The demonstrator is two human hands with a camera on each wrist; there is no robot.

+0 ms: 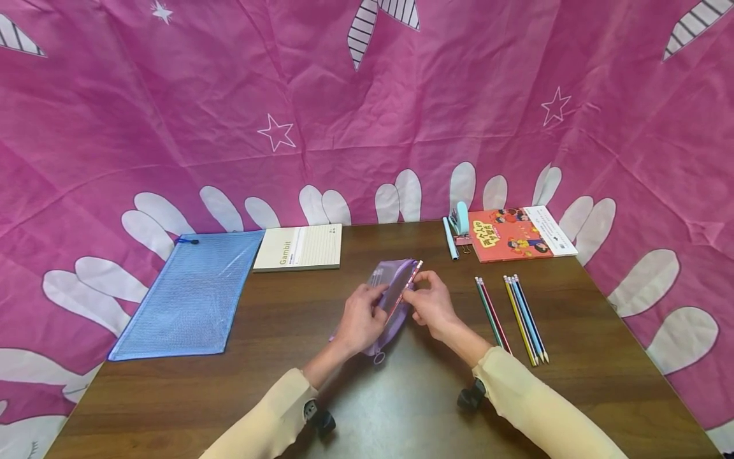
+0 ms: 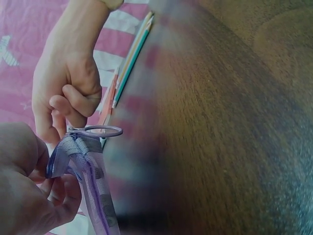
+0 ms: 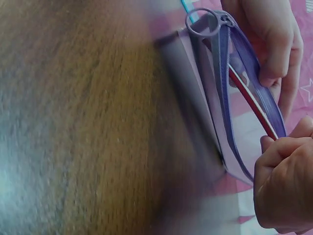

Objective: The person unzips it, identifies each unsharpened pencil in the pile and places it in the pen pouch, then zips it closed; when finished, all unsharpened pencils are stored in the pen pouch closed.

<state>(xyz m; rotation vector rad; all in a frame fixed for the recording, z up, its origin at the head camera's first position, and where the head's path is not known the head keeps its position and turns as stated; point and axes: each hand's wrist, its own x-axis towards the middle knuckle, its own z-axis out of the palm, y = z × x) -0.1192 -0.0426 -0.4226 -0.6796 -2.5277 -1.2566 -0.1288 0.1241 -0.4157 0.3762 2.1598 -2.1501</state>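
A purple see-through zip pencil pouch (image 1: 394,329) stands tilted at the middle of the table, its zip undone. My left hand (image 1: 362,317) pinches the edge of its opening between thumb and fingers. In my right hand (image 1: 432,306), thumb and fingers pinch a red-and-white pencil (image 1: 411,275) near its upper end. The right wrist view shows this pencil (image 3: 253,104) slanting through the open zip, its lower part inside the pouch. A ring pull (image 3: 203,22) hangs at one end of the zip.
Several pencils (image 1: 524,319) lie in two groups at right, the nearer pair (image 1: 492,312) beside my right forearm. Behind are a red-covered book (image 1: 504,236), a mint stapler (image 1: 461,218), a pink binder clip (image 1: 463,241) and a blue pen (image 1: 450,239). A notebook (image 1: 304,248) and blue mesh bag (image 1: 189,299) lie left.
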